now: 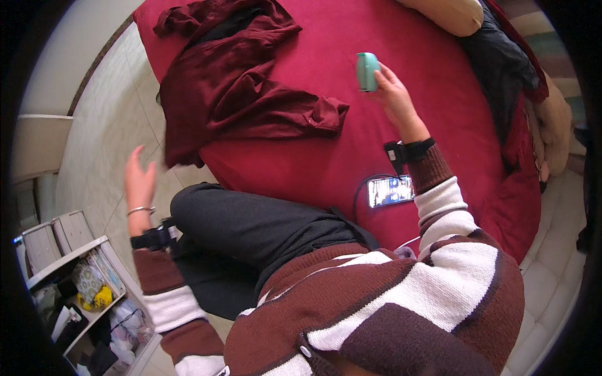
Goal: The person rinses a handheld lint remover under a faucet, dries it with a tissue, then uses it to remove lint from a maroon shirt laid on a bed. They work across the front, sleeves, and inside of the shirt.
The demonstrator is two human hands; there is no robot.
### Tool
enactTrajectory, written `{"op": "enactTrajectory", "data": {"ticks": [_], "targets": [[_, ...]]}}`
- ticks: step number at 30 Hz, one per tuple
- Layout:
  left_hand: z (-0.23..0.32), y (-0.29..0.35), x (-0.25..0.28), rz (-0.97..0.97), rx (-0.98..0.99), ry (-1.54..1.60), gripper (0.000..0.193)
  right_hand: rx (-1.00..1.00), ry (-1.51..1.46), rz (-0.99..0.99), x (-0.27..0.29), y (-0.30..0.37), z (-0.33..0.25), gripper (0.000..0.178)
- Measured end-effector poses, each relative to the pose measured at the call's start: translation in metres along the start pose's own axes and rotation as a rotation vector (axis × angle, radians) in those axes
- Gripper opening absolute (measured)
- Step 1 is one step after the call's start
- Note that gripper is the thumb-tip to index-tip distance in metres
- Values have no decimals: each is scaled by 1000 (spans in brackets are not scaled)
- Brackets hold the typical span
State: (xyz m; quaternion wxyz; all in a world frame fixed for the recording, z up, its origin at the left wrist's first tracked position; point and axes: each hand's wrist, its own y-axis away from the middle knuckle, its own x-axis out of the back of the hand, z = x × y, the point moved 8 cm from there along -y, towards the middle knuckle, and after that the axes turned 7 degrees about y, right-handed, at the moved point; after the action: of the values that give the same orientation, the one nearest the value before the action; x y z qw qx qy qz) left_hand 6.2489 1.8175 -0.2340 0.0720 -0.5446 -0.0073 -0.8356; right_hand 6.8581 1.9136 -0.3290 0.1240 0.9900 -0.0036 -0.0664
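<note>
My right hand (396, 99) is raised over the red bedspread (389, 144), its fingers closed round the side of a small mint-green object (367, 72). The object is rounded and upright, with a dark line along its lower end; its exact kind does not show. My left hand (140, 180) is held out over the tiled floor beside the bed, holding nothing, thumb and fingers apart and slightly blurred. Between the two hands a crumpled maroon garment (232, 94) lies on the bed, partly hanging over its left edge. Neither hand touches it.
A phone with a lit screen (390, 190) and a dark cable lies on the bed under my right forearm. Dark clothing (492, 81) and a beige cushion (448, 14) sit at the far right. A low open shelf (94, 313) full of bags stands at lower left.
</note>
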Motion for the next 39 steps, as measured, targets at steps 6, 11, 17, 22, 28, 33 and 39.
{"op": "enactTrajectory", "data": {"ticks": [6, 11, 17, 22, 28, 33, 39], "targets": [[192, 14, -139, -368, -28, 506, 40, 316, 666, 60, -7, -48, -6, 62], [271, 35, -217, -410, 42, 667, 57, 447, 1193, 167, -8, -46, -14, 60], [259, 32, -247, -236, 166, 794, 36, 527, 998, -238, -75, 18, -8, 50], [263, 47, -224, -435, 188, 1522, 21, -74, 317, -506, -91, 38, 25, 46], [265, 45, -164, -268, 51, 1526, 17, -210, 66, -869, -117, 92, 8, 50], [257, 51, -152, -295, 199, 1487, 17, -179, -54, -739, -117, 99, -2, 21], [305, 81, -86, -60, -499, 897, 29, 330, 272, -45, -89, 85, -30, 17]]}}
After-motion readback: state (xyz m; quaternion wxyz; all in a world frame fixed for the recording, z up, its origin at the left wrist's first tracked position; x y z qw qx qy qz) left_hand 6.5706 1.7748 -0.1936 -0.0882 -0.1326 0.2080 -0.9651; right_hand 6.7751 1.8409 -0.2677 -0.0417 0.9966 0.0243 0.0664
